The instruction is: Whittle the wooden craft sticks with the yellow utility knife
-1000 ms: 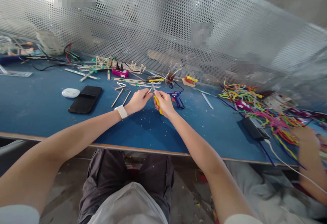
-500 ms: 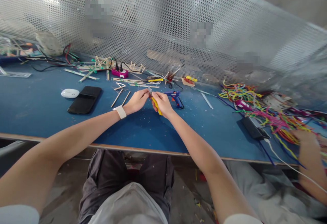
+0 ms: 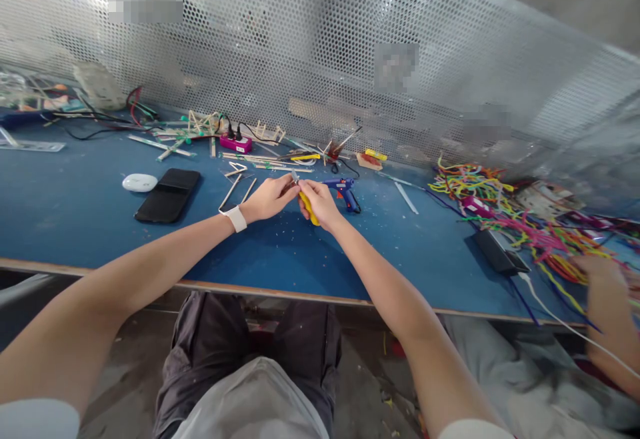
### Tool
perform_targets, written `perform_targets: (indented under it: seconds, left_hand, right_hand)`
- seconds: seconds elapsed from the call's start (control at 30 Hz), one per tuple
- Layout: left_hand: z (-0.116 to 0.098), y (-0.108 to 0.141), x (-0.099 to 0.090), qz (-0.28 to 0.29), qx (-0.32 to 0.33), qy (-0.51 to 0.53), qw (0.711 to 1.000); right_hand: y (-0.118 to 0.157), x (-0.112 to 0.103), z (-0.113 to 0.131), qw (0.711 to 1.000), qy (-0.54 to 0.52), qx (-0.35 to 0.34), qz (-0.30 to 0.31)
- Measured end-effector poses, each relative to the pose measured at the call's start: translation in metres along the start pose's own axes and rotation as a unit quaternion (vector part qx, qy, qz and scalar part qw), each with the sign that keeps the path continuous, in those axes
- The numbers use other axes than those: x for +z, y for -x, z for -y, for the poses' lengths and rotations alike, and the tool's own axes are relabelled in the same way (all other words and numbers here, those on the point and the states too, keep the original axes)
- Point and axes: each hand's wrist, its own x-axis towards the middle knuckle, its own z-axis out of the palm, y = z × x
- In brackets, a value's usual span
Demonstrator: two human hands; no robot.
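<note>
My right hand (image 3: 320,204) is closed round the yellow handle of a cutter knife (image 3: 309,209), whose blade points up and away from me. Just left of it, my left hand (image 3: 271,199) has its fingers pressed together at the blade; what they pinch is too small to make out. A white band (image 3: 235,219) circles my left wrist. Small pale shavings lie on the blue table (image 3: 295,259) below the hands. A blue glue gun (image 3: 342,189) rests right beside my right hand, and thin sticks (image 3: 231,192) lie left of my left hand.
A black phone case (image 3: 169,195) and a white oval case (image 3: 139,183) lie to the left. Behind stand a purple power strip (image 3: 235,143) and a perforated metal screen (image 3: 280,45). At right are colourful pipe cleaners (image 3: 467,182), a black box (image 3: 499,252) and another person's hand (image 3: 603,275).
The fingers of my left hand have shifted slightly right, and its thumb now reaches closer to my right hand. My right hand keeps its hold on the knife.
</note>
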Motion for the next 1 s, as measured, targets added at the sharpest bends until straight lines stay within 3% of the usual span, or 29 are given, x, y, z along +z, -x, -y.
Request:
perform_targets:
  seconds: [0.4, 1.0]
  left_hand:
    - [0.009, -0.001, 0.002, 0.007, 0.015, -0.006, 1.000]
    - [-0.003, 0.004, 0.003, -0.025, -0.005, -0.076, 0.997]
  right_hand:
    - [0.002, 0.001, 0.001, 1.000, 0.008, -0.009, 0.010]
    - [0.002, 0.000, -0.001, 0.996, 0.059, -0.060, -0.026]
